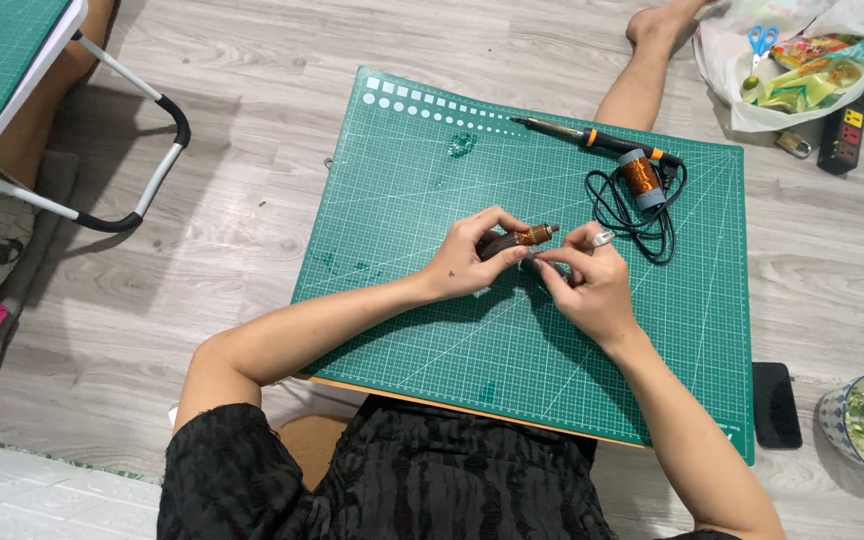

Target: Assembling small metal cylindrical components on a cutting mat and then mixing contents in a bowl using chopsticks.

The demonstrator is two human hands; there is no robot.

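Sitting on the wooden floor, the person works over a green cutting mat (512,340); the left hand (467,262) is clenched around a small dark part wound with copper wire (520,239), thumb and fingers wrapped about its body so that only the coppery end shows toward the right hand; the right hand (587,280) pinches something fine just beside that end, the fingertips nearly touching the left thumb, though what they grip is too small to tell; judging from this, the step in hand is fine work at the coil's end, and the next move calls for a steady left grip and small, careful motion of the right fingertips; beyond the right hand, well apart, lie a spool of copper wire (642,178) and a soldering iron (592,137) with its black cord looped beside them; farther right a white bag holds blue scissors (762,40).
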